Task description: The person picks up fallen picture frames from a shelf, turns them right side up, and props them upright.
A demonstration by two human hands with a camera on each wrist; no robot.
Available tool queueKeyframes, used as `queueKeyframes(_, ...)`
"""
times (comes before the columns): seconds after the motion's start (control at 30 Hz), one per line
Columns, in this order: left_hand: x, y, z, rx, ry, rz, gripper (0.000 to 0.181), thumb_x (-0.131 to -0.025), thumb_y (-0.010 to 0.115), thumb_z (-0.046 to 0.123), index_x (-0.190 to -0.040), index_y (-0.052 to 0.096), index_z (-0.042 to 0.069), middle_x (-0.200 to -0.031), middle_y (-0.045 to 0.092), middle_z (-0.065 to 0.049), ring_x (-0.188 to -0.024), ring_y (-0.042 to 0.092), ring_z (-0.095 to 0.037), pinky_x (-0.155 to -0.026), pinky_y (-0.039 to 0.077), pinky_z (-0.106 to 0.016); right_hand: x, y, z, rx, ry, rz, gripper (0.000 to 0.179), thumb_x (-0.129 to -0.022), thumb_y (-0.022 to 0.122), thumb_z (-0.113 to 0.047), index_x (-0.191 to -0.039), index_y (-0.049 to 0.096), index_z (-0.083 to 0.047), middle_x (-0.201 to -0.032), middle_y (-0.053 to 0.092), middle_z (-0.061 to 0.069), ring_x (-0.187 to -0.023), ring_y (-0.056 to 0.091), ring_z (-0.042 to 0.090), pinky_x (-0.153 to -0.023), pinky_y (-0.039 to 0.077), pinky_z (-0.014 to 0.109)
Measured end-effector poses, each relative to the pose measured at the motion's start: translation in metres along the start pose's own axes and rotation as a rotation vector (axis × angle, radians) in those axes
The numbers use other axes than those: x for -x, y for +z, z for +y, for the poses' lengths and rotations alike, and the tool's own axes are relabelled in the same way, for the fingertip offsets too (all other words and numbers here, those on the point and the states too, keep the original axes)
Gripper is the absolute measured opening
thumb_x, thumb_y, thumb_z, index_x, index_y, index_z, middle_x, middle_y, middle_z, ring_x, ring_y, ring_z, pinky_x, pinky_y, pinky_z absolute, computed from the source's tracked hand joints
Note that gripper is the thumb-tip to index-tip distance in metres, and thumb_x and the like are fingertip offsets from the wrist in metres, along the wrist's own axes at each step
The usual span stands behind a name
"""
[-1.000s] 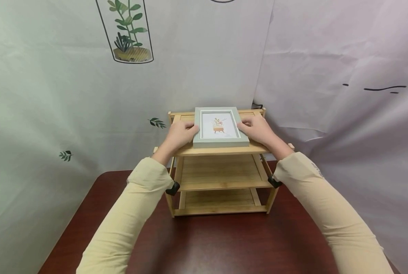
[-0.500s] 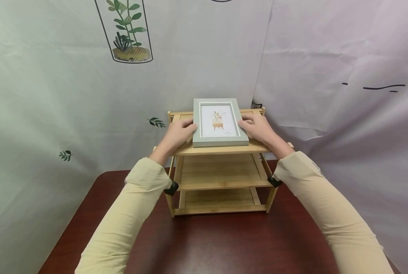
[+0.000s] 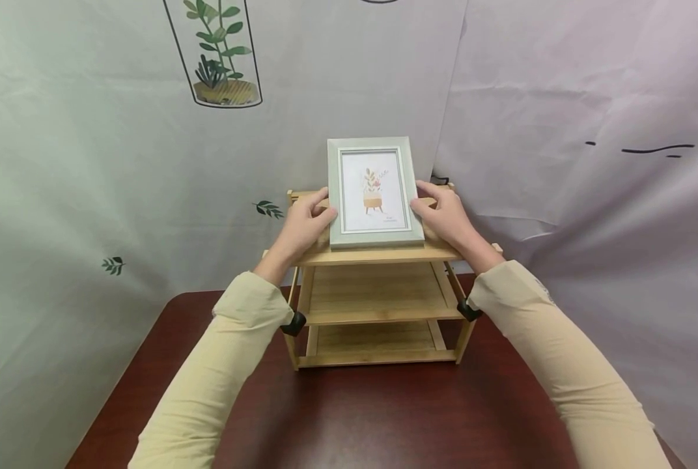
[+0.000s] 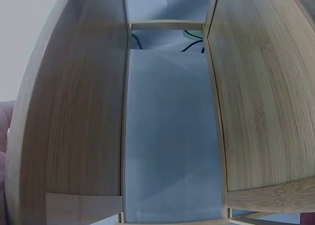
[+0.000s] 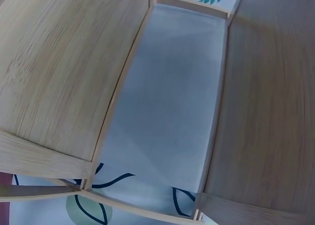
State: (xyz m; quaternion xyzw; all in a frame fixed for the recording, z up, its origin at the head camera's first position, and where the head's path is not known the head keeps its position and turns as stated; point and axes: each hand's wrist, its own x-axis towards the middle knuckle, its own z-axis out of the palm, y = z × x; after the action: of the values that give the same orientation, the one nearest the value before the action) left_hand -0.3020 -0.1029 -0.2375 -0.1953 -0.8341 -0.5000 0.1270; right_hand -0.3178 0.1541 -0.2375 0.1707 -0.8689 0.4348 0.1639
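One frame [image 3: 376, 192] | held: left hand [image 3: 303, 227], right hand [image 3: 446, 218] (head) | wrists: wooden boards [image 4: 261, 87]

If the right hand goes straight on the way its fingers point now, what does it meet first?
The picture frame, most likely: the right hand points inward at it and seems to touch its right edge. Depth behind it is unclear.
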Motion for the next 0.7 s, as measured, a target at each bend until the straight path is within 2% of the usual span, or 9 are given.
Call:
queueKeyframes(0.1, 0.0008, 0.0004, 0.0003, 0.001, 0.023, 0.028, 0.048, -0.087, 0.051, 0.011, -0.133, 0.038, 0.006, -0.133, 0.045, -0.012, -0.108, 0.055, -0.026, -0.091, 0.044, -0.034, 0.0018, 0.0006, -0.0009, -0.002, -0.036, 0.037, 0.048, -0.086, 0.051, -0.019, -0.131, 0.041, -0.004, -0.129, 0.048, 0.015, -0.089, 0.060, 0.030, -0.081, 0.047, 0.038)
queueKeyframes(0.27, 0.0019, 0.0014, 0.0012, 0.023, 0.060, 0.078, 0.051, -0.086, 0.053, 0.008, -0.134, 0.037, 0.006, -0.128, 0.047, -0.012, -0.103, 0.057, -0.025, -0.087, 0.046, -0.033, 0.0045, 0.0016, -0.0026, 0.021, -0.120, 0.112, 0.046, -0.085, 0.052, -0.016, -0.129, 0.044, -0.004, -0.126, 0.050, 0.016, -0.082, 0.061, 0.031, -0.073, 0.049, 0.038)
queueKeyframes(0.47, 0.0035, 0.0032, 0.0029, 0.030, 0.122, 0.130, 0.055, -0.084, 0.055, 0.005, -0.135, 0.036, 0.009, -0.125, 0.049, -0.013, -0.099, 0.057, -0.023, -0.087, 0.047, -0.031, 0.0061, 0.0028, -0.0041, 0.058, -0.208, 0.184, 0.045, -0.084, 0.055, -0.013, -0.127, 0.046, -0.004, -0.125, 0.052, 0.015, -0.080, 0.060, 0.030, -0.070, 0.049, 0.037)
queueKeyframes(0.7, 0.0073, 0.0060, 0.0065, -0.020, 0.201, 0.185, 0.059, -0.082, 0.057, 0.001, -0.135, 0.034, 0.008, -0.124, 0.046, -0.015, -0.100, 0.056, -0.024, -0.085, 0.048, -0.026, 0.0070, 0.0045, -0.0044, 0.049, -0.321, 0.240, 0.044, -0.083, 0.056, -0.008, -0.125, 0.045, -0.002, -0.109, 0.060, 0.018, -0.091, 0.059, 0.027, -0.071, 0.050, 0.037)
